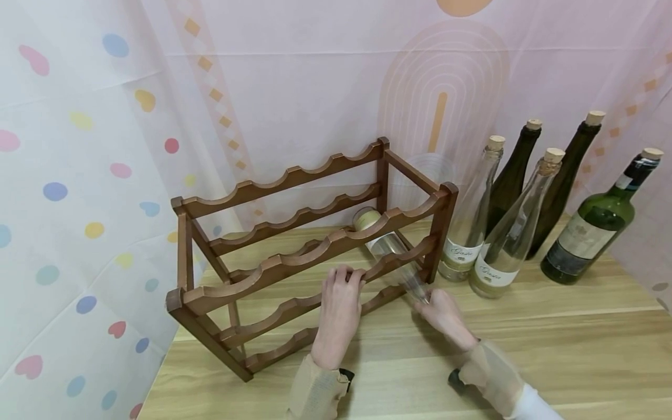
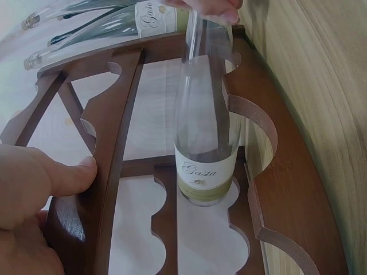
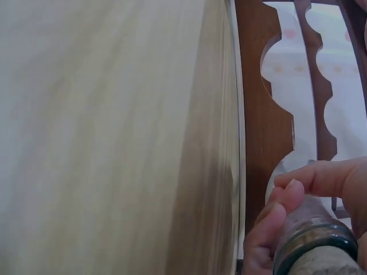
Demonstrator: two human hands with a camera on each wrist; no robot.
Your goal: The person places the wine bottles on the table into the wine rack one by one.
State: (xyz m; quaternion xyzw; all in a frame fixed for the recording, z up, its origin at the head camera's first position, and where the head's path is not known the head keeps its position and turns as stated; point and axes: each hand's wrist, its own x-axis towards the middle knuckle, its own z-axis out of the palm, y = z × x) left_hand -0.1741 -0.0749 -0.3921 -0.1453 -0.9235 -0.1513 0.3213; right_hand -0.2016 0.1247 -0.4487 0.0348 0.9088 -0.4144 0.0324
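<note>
A brown wooden wine rack (image 1: 336, 244) with scalloped rails stands on the table. My left hand (image 1: 340, 306) grips its front middle rail, the thumb (image 2: 77, 176) along one face in the left wrist view. Inside the right end lies a clear glass bottle (image 1: 401, 263), its labelled base (image 2: 205, 175) toward the back rail. The neck points out at the front, where my right hand (image 1: 445, 315) holds it. In the right wrist view, thumb and fingers wrap the neck just behind the corked mouth (image 3: 328, 260).
Right of the rack stand two clear corked bottles (image 1: 499, 271), two dark slender bottles (image 1: 514, 181) and a green wine bottle (image 1: 588, 236). A patterned cloth (image 1: 294, 99) hangs behind the wood-grain table (image 1: 567, 350).
</note>
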